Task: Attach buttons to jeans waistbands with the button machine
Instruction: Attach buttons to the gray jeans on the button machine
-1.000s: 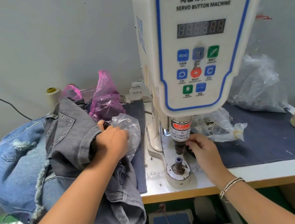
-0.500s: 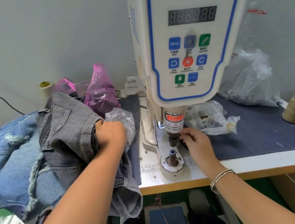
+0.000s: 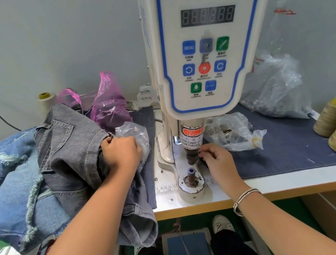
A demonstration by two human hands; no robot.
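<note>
Your tall white blue-trimmed button machine [image 3: 207, 38] reads "SERVO BUTTON MACHINE"; blue key [image 3: 189, 47] "MENU"; its red-and-white ram sticker [image 3: 192, 138] partly "CARE… FINGER".

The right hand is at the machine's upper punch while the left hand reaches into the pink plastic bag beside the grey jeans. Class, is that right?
Not quite. The head view shows the left hand at the clear plastic bag, not the pink plastic bag behind. The right hand is at the upper punch, beside the grey jeans.

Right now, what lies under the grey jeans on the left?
Light blue jeans lie under the grey jeans; the left hand grips the grey pair's edge. What lies deeper is covered.
</note>
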